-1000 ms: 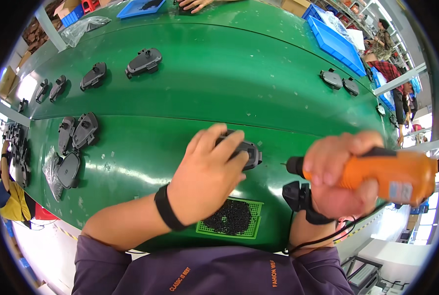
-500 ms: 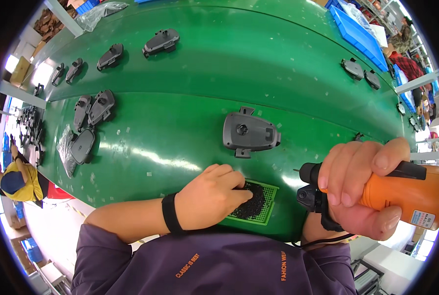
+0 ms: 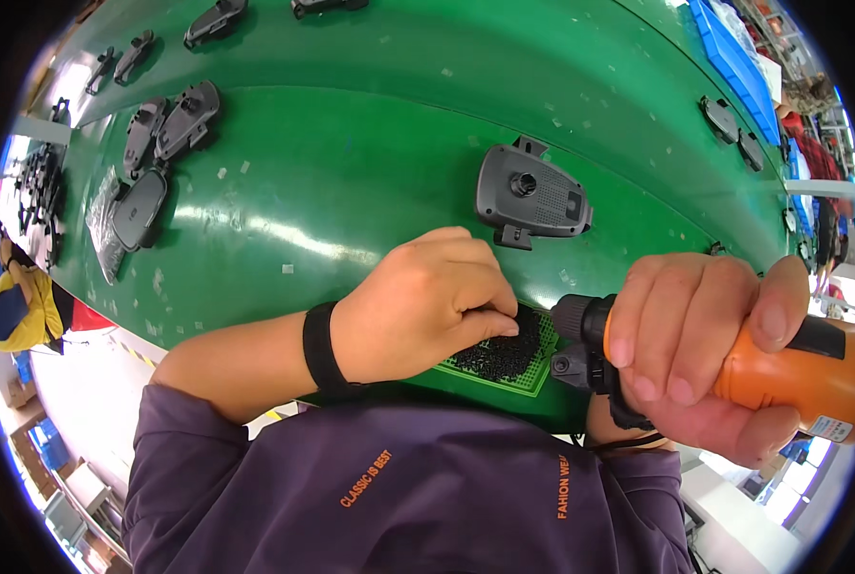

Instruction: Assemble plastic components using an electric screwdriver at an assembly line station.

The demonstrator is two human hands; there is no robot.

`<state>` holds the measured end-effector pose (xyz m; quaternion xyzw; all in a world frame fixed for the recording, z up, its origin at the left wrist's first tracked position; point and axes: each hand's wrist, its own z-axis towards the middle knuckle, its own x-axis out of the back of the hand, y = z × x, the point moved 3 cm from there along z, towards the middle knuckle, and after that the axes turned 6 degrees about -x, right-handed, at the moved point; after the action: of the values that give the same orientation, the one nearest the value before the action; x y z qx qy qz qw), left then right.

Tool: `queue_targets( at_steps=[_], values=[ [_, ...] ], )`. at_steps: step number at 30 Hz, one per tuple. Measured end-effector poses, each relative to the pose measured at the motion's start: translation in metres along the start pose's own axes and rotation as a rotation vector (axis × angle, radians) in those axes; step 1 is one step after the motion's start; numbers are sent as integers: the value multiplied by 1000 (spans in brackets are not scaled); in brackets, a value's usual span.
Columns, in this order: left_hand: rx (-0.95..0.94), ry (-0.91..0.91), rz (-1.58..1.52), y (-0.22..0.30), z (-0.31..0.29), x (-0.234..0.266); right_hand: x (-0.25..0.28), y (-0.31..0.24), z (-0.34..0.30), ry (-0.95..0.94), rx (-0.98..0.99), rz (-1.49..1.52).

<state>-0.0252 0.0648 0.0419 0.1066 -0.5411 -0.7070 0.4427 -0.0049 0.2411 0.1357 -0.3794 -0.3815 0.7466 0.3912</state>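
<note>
My left hand (image 3: 432, 311), with a black band on its wrist, is over a small green mesh tray (image 3: 539, 379) filled with tiny black screws (image 3: 504, 360). Its thumb and fingers are pinched together at the screws; whatever is between the fingertips is hidden. In my right hand (image 3: 705, 354) is an orange and black electric screwdriver (image 3: 781, 378), its black nose pointing left beside the tray. Beyond the tray lies a grey phone-holder-like device (image 3: 532, 196), with a round black knob on top and a clamp tab on each side. Neither hand touches it.
Several similar grey devices (image 3: 186, 120) lie on the green table (image 3: 351, 153) at the left and far left. A crumpled clear plastic bag (image 3: 107, 230) is beside them. At the far right are two more devices (image 3: 719, 118) and a blue tray (image 3: 733, 67). A person in yellow (image 3: 25, 306) is at the left edge.
The view has shifted, so the table's things sit higher in the picture. My left hand stays at the screws with its fingers drawn closer together. The screwdriver's nose is nearer the tray.
</note>
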Motion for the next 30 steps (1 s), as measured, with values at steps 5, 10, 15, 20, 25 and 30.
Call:
queue_targets(
  at_steps=[5, 10, 15, 20, 25, 30],
  values=[
    [-25, 61, -24, -1, -1, -1, -8, 10, -2, 9, 2, 44],
    [-45, 57, -9, 3, -3, 1, -14, 8, -3, 18, 7, 38],
    [-19, 44, -6, 8, 3, 3, -15, 7, -3, 32, 33, 24],
    [-61, -14, -105, 10, 9, 6, -18, 4, -2, 66, 65, 80],
    [-200, -42, -89, 13, 20, 11, -18, -7, -3, 74, 69, 49],
    [-100, -10, -130, 1, 30, 29, -8, 2, 17, 152, 63, 81]
  ],
)
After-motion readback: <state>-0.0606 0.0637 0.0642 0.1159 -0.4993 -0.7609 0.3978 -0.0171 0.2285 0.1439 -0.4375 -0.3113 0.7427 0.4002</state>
